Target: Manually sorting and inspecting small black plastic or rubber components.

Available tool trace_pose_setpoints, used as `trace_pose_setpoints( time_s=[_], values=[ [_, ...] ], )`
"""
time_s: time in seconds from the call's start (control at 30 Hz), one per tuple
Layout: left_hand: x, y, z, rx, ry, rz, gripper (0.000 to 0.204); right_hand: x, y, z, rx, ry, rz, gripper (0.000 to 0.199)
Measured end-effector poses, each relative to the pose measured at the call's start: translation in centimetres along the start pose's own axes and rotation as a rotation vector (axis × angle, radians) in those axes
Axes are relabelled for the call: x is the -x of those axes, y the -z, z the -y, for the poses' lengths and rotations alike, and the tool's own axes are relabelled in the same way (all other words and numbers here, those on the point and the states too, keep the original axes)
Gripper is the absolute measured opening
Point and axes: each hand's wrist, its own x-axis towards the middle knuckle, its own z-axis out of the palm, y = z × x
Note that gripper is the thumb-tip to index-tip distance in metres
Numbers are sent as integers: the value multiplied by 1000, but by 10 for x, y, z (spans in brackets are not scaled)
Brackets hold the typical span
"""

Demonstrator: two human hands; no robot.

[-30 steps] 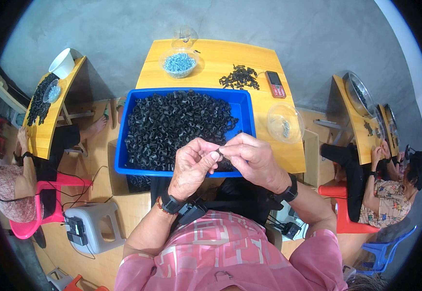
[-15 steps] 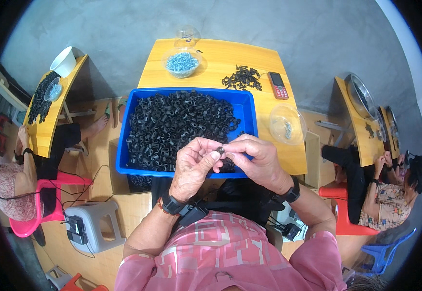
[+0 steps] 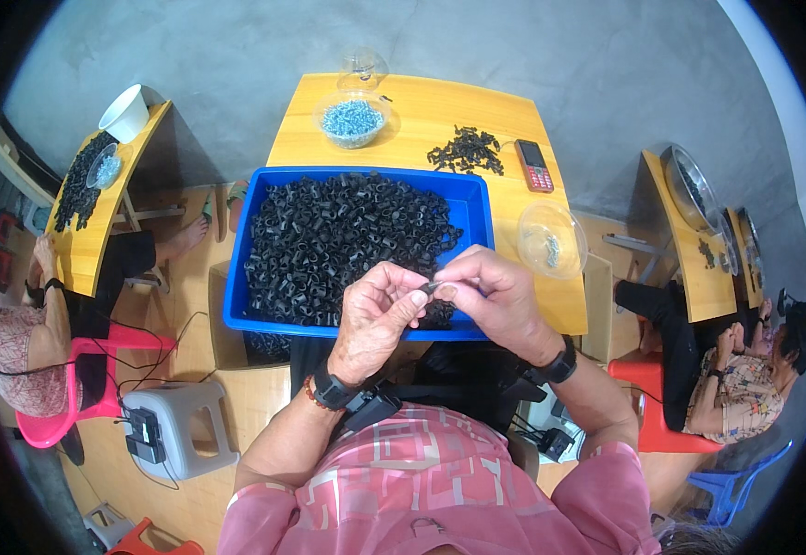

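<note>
A small dark plastic part (image 3: 432, 288) was pinched between the fingertips of both hands, held just above the near rim of the large blue plastic tray (image 3: 477, 199). The left hand (image 3: 377, 313) was curled, its thumb and forefinger closed on the left end of the part; the right hand (image 3: 491, 296) was closed on the right end in the same way, its remaining fingers folded in. The part itself was too small for its shape to be told. A black band was worn on each wrist.

The blue tray was filled with a heap of small black plastic ring-shaped pieces (image 3: 338, 236) and was set on the near part of a yellow wooden counter (image 3: 421, 106). Farther back on the counter a clear plastic bowl of small pale-blue metal pieces (image 3: 352, 118) was seen, with an empty clear container (image 3: 362, 67) just behind it. To the right of the bowl a loose pile of black pieces (image 3: 465, 150) was laid, and a red-and-black mobile phone (image 3: 535, 166) just beside that pile. Another clear plastic bowl (image 3: 551, 240), holding a few small pieces, was placed at the right edge of the counter, near the right hand.

Other people were seated at separate yellow counters well apart on the left and on the right.
</note>
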Motion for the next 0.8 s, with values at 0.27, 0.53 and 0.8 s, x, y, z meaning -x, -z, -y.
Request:
trace_pose_setpoints(
  time_s=[0.27, 0.53, 0.8],
  values=[
    [1, -4, -2, -8, 25, -27, 19, 6, -8, -10, -240, -98, -69, 13],
    [0, -3, -1, -20, -10, -27, 19, 3, -10, 0, 34, 76, -40, 18],
    [1, -3, -3, -32, 1, -24, 17, -2, -15, 3, -368, -245, -103, 14]
  ],
)
